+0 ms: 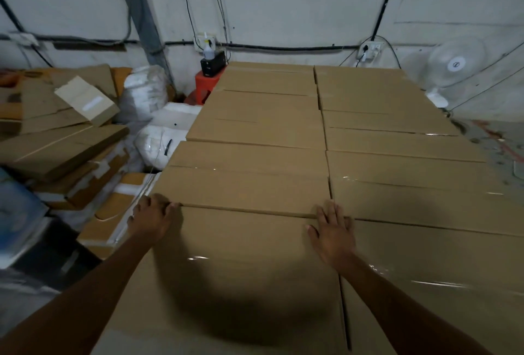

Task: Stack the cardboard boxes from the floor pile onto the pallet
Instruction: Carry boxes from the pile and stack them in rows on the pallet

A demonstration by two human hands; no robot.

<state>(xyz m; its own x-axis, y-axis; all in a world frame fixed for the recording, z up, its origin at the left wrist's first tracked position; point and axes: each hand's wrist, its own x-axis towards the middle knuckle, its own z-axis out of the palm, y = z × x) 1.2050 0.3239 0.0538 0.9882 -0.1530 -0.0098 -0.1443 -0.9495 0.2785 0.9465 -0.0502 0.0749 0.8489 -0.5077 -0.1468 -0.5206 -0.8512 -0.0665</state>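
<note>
Head view: only one camera, looking down at the stack.
Near box: a big brown cardboard box [241, 264] with shiny clear tape lies on top of the stack, closest to the person.
Left hand: the left hand [151, 220] is at the near box's far left corner, fingers bent over its far edge, gripping it.
Right hand: the right hand [331, 237] lies flat with straight fingers on the near box's far right corner, holding nothing.
Pallet: hidden under the boxes.
Floor pile: messy brown boxes [65, 139], left of the near box.
Could go wrong: if the near box slides forward, the bent fingers could get pinched in the crack behind it.
Count: two hands; about eight box tops, in two rows of four.
</note>
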